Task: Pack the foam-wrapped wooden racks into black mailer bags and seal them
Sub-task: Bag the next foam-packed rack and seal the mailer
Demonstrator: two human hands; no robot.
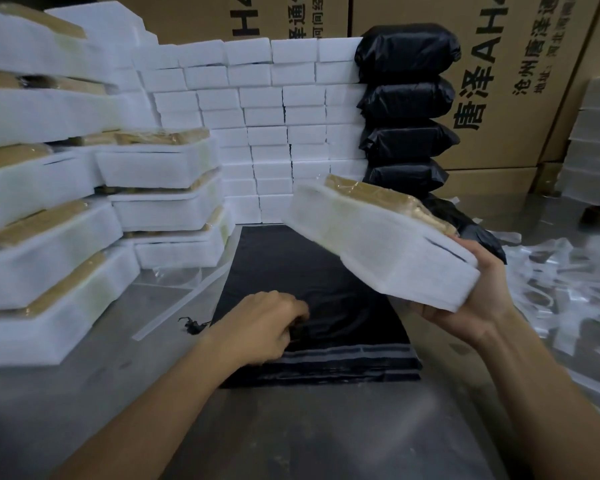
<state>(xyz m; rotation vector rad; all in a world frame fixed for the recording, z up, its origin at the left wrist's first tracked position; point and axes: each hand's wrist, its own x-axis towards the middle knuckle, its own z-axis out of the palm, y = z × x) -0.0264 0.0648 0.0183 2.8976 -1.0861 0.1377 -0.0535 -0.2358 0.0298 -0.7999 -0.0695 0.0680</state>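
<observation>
Rack (378, 244) foam-wrapped, left hand (264, 323) fingertips hidden

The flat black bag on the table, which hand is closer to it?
Left. The left hand pinches the flat black bag near its open end. The right hand holds a foam-wrapped rack up above the bag, not touching it.

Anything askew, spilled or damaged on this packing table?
Mostly orderly. Oddities: peeled clear strips litter the table's right side, and a small black scrap lies left of the mailer bags.
</observation>
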